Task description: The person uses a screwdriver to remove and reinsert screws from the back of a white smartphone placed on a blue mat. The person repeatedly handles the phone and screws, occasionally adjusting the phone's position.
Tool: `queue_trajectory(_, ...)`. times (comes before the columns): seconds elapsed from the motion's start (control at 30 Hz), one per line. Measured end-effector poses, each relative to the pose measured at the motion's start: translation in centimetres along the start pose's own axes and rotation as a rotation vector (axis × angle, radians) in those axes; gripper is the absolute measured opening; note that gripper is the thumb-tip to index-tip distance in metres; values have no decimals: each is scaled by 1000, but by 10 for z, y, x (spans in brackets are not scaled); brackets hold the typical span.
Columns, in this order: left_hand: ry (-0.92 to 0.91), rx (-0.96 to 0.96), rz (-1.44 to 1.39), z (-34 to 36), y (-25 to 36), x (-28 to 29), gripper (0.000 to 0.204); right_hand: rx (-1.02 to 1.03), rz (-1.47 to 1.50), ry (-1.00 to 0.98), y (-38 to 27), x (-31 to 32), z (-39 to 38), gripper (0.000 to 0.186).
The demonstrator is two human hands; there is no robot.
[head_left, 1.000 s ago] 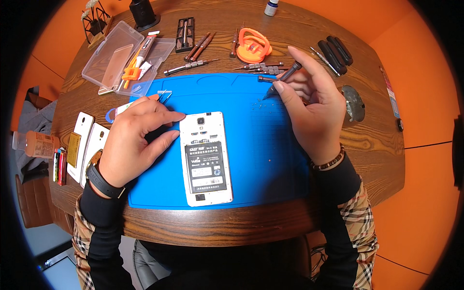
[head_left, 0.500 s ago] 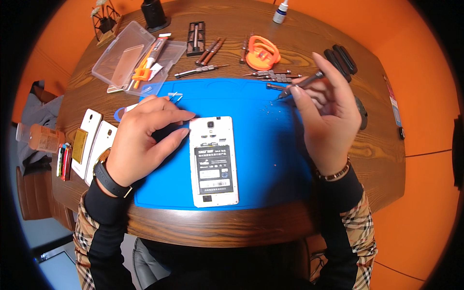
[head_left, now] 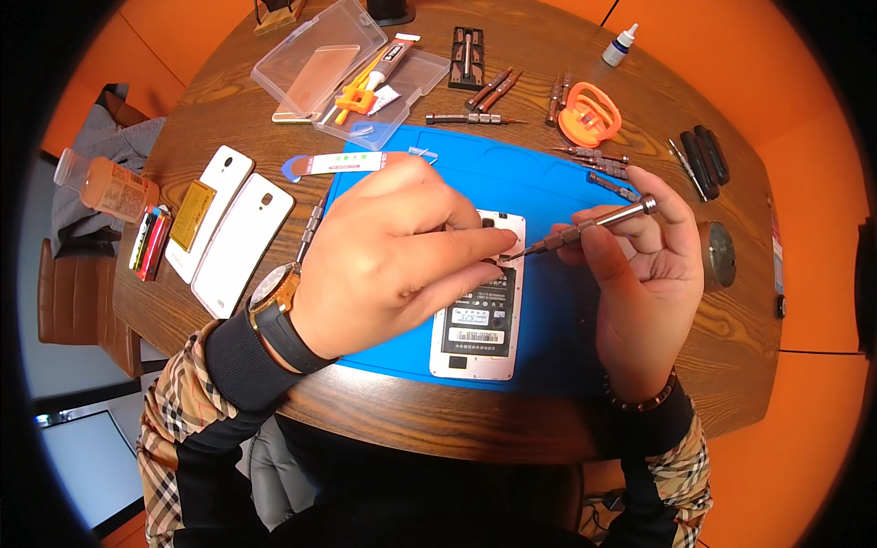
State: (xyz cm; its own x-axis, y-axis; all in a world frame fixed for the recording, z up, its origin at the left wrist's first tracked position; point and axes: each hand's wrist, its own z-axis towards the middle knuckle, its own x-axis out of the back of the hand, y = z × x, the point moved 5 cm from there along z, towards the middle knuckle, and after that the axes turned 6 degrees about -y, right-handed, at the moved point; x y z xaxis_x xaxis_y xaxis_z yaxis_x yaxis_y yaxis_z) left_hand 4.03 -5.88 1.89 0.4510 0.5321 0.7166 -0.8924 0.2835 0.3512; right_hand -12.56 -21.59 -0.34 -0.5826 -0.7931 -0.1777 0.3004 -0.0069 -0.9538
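My right hand (head_left: 644, 274) holds a slim screwdriver (head_left: 585, 228) between thumb and fingers, its tip pointing left and down over a phone. This white phone (head_left: 438, 361) has its back cover off, showing a black battery (head_left: 480, 329). It rests on a blue mat (head_left: 384, 342). Reaching across the phone's upper part, my left hand (head_left: 393, 251) brings thumb and fingertips together in a pinch at the screwdriver's tip. Whatever lies between them is too small to make out. That hand covers the phone's upper left side.
Two white phone parts (head_left: 242, 242) lie left of the mat. Behind it are a clear plastic box (head_left: 416, 82), several screwdriver bits and handles (head_left: 493, 91), an orange suction cup (head_left: 589, 114) and a small dropper bottle (head_left: 619, 46). Black tools (head_left: 703, 160) lie far right.
My right hand has brought the screwdriver from the mat's far right to the phone, tip now leftward. My left hand has moved from the phone's edge over its top. The view has shifted.
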Motion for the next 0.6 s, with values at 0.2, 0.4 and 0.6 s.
queue_trajectory(0.2, 17, -18, 45, -1, 4, -3, 31, -18, 39, -3, 5, 2, 2, 60)
queue_trajectory(0.4, 18, -11, 68, -1, 5, -5, 27, -15, 58, -9, 5, 1, 2, 58)
queue_trajectory(0.6, 22, -26, 67, -1, 4, -5, 27, -13, 52, 2, 6, 1, 3, 57)
